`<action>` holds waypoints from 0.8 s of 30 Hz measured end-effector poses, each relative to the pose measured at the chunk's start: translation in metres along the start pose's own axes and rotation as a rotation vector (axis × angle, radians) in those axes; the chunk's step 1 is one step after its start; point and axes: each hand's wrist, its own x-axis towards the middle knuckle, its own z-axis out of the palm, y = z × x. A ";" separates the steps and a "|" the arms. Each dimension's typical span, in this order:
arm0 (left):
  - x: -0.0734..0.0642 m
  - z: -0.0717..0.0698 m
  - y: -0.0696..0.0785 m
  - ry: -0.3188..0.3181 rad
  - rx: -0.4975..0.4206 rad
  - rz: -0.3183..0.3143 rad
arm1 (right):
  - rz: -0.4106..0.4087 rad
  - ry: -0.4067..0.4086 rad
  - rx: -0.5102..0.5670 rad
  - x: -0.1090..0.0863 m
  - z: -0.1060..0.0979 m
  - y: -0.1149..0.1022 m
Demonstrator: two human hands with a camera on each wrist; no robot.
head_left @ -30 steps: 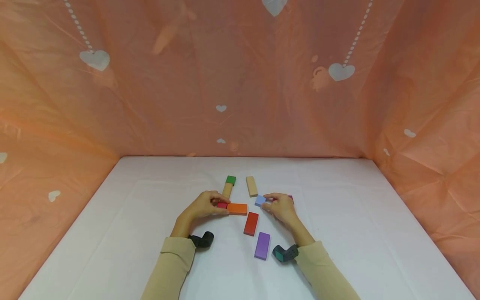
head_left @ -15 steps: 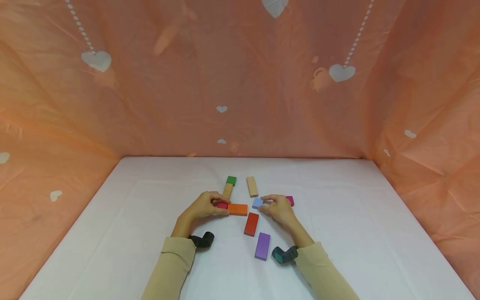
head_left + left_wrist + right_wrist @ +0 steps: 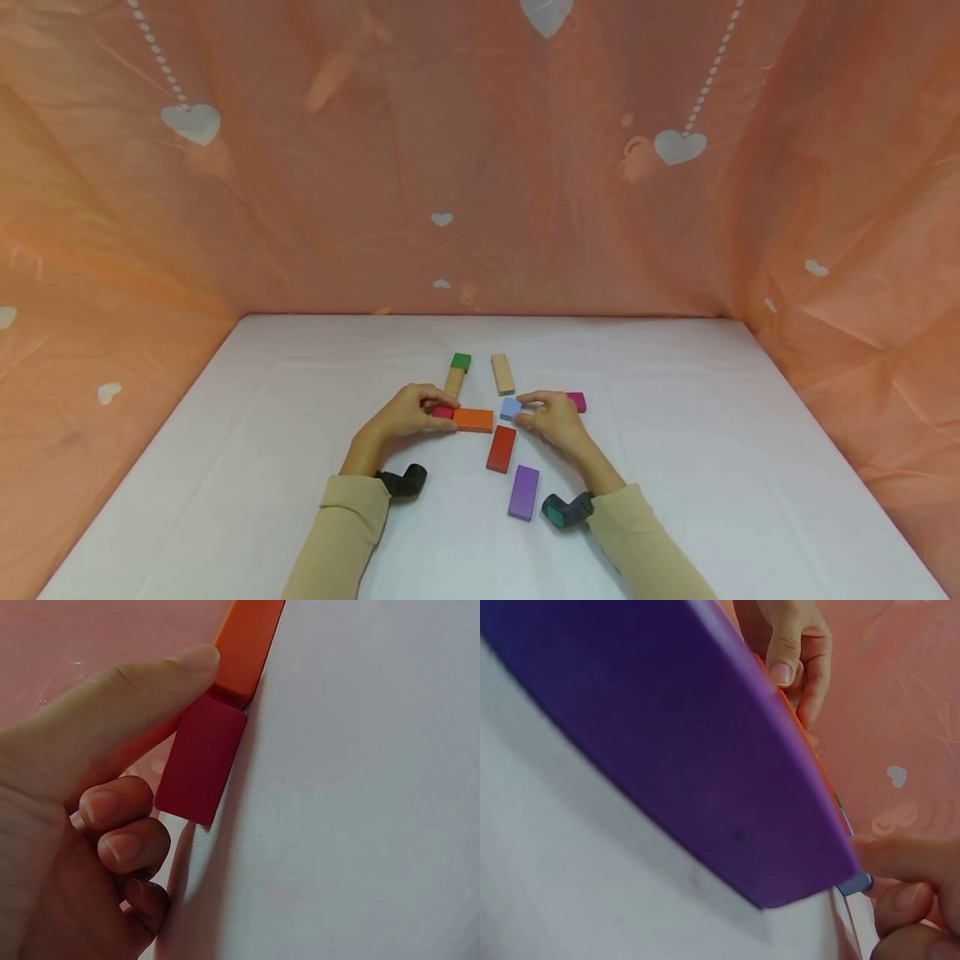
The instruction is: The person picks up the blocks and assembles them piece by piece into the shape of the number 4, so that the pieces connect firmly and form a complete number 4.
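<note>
The right hand [image 3: 555,419] pinches the blue block [image 3: 509,409] (left hand [image 3: 407,411] opposite).

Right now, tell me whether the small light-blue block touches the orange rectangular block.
No, in the head view white tabletop shows between the light-blue block and the orange block.

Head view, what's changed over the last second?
The light blue block moved left and slightly nearer the person, toward the orange block, with a gap remaining. The right hand moved with it, pinching it throughout and uncovering more of the magenta block. The left hand, crimson block and orange block stayed put.
</note>
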 end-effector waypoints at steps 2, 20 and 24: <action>-0.001 0.000 0.000 -0.001 -0.003 0.000 | -0.011 0.000 -0.003 0.000 0.001 0.000; -0.001 -0.001 -0.001 0.003 -0.019 0.009 | -0.030 -0.029 -0.014 0.001 0.003 -0.001; 0.000 -0.001 0.000 0.001 -0.016 -0.006 | -0.024 -0.050 0.000 0.000 0.002 -0.001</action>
